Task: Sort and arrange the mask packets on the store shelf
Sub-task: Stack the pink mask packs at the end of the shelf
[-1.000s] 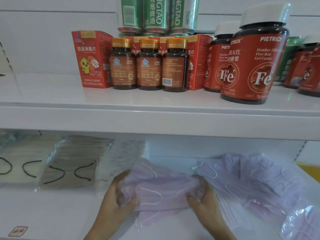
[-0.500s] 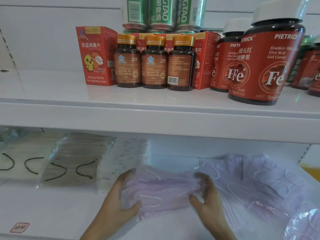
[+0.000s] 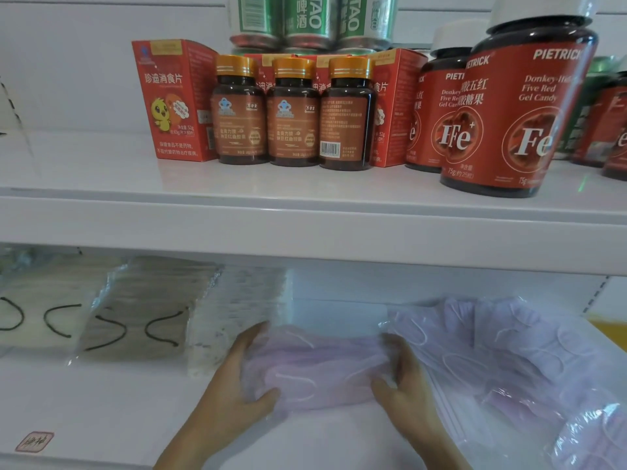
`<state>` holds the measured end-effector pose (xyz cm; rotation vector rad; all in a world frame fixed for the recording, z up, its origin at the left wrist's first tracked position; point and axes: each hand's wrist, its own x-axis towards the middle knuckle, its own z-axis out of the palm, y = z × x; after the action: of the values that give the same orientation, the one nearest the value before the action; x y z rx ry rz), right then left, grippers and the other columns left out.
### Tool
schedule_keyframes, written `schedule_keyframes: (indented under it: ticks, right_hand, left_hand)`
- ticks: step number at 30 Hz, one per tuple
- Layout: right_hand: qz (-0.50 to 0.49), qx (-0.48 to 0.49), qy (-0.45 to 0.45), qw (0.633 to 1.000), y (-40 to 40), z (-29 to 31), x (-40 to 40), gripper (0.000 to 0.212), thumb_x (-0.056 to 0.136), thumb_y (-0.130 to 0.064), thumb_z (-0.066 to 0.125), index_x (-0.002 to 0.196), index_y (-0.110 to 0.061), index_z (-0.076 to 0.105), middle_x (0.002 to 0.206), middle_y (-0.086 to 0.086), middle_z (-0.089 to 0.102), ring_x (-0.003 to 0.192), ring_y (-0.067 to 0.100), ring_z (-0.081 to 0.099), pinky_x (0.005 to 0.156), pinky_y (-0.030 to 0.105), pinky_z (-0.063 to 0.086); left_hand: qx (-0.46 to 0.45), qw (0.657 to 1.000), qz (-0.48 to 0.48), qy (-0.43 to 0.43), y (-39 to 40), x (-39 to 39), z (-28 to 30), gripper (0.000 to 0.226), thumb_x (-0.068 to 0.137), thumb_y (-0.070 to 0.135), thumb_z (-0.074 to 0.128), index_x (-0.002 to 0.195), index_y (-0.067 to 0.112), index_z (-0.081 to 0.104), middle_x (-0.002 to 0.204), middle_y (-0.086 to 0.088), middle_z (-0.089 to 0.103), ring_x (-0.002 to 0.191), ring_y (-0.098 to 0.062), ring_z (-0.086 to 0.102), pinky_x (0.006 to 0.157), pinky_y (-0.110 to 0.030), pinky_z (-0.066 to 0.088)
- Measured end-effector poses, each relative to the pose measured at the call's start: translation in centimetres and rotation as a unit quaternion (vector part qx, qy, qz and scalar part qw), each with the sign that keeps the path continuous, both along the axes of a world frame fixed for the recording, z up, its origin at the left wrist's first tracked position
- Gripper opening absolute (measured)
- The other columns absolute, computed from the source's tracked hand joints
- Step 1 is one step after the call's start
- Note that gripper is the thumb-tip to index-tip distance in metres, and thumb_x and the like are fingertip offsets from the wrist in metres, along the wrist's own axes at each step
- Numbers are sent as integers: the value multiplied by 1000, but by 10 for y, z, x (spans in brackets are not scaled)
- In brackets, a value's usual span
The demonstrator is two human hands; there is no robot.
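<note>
A clear packet of purple masks (image 3: 315, 368) lies on the lower white shelf (image 3: 101, 401). My left hand (image 3: 237, 378) grips its left end and my right hand (image 3: 403, 385) grips its right end, thumbs on the front. To the right lies a loose heap of more purple mask packets (image 3: 502, 354). To the left stand a white speckled mask packet (image 3: 237, 313), a grey-brown packet with black ear loops (image 3: 142, 313) and a beige packet (image 3: 37, 313) in a row.
The upper shelf (image 3: 305, 225) overhangs close above, carrying red boxes (image 3: 173, 100), three brown bottles (image 3: 293, 113), large red "Fe" jars (image 3: 519, 106) and green cans (image 3: 302, 18). A small label (image 3: 34, 440) sits on the lower shelf's front left.
Both hands have kept hold of the purple packet and lowered it flatter onto the shelf, a little nearer the white speckled packet. The view has shifted slightly.
</note>
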<state>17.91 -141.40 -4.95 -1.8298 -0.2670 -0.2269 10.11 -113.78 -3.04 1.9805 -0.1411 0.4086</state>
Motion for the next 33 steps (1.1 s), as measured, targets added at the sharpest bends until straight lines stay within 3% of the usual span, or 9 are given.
schedule_keyframes:
  ticks: [3, 6, 9, 12, 15, 19, 26, 30, 33]
  right_hand:
    - [13, -23, -4, 1000, 2, -3, -3, 59, 52, -11, 60, 110, -23, 61, 97, -7, 65, 85, -6, 62, 73, 12, 44]
    - [7, 10, -19, 1000, 7, -2, -1, 47, 55, -21, 63, 102, -22, 62, 92, -9, 68, 85, -1, 65, 75, 11, 47]
    - [-3, 11, -36, 999, 8, 3, 2, 51, 60, -8, 61, 108, -24, 60, 102, -22, 66, 94, -3, 64, 79, 9, 45]
    - [13, -5, -30, 999, 3, -1, 5, 65, 59, -10, 60, 122, -23, 57, 114, -25, 62, 104, -3, 61, 85, 7, 44]
    - [3, 13, -14, 1000, 1, -8, 6, 72, 56, -25, 57, 127, -20, 56, 113, -18, 66, 95, 4, 64, 79, 18, 52]
    - [-4, 3, -17, 1000, 6, -9, 8, 68, 59, -8, 58, 124, -26, 58, 111, -22, 64, 89, 8, 64, 74, 17, 50]
    - [-3, 17, -4, 1000, 10, 0, 7, 46, 60, -13, 61, 104, -26, 63, 89, -10, 68, 82, -1, 63, 72, 11, 45]
    - [18, 22, -9, 1000, 5, -2, 6, 54, 58, -6, 56, 108, -26, 62, 97, -21, 68, 86, -6, 62, 74, 9, 46]
    - [7, 29, 0, 1000, 6, -7, 9, 54, 56, -6, 57, 106, -26, 62, 93, -10, 68, 84, 1, 63, 76, 18, 49]
  left_hand:
    - [2, 1000, 0, 20, -4, -3, -9, 99, 74, 2, 85, 139, 62, 40, 137, 43, 46, 130, 16, 42, 101, -3, 35]
    - [-53, 998, 26, -6, -11, 2, -12, 83, 73, -6, 81, 138, 33, 50, 130, 32, 59, 126, 6, 53, 95, -3, 39]
    - [-46, 999, 20, -18, -11, 4, -3, 87, 69, -6, 82, 144, 19, 44, 135, 25, 57, 126, 4, 53, 100, -5, 36]
    - [-26, 999, -13, 15, -2, 2, -6, 101, 67, 8, 84, 151, 34, 35, 136, 20, 56, 129, -6, 53, 107, -13, 38]
    - [-27, 999, -7, 22, -2, 1, -13, 102, 69, 1, 85, 151, 35, 34, 128, 18, 61, 122, -9, 58, 103, -13, 42]
    - [-29, 999, 19, 9, -3, 3, -19, 99, 72, -2, 82, 146, 48, 39, 132, 16, 60, 122, -9, 58, 106, -19, 43]
    - [-89, 995, 39, -6, -17, 0, -14, 83, 67, 2, 72, 141, 27, 44, 120, 18, 67, 115, -4, 62, 93, -5, 41]
    - [-79, 996, 31, 11, -9, -1, -22, 96, 66, 1, 76, 148, 33, 37, 130, 16, 61, 122, -9, 58, 104, -14, 41]
    - [-79, 996, 29, 23, -10, 0, -24, 98, 67, 3, 73, 147, 45, 36, 125, 12, 61, 101, -7, 63, 91, -14, 48]
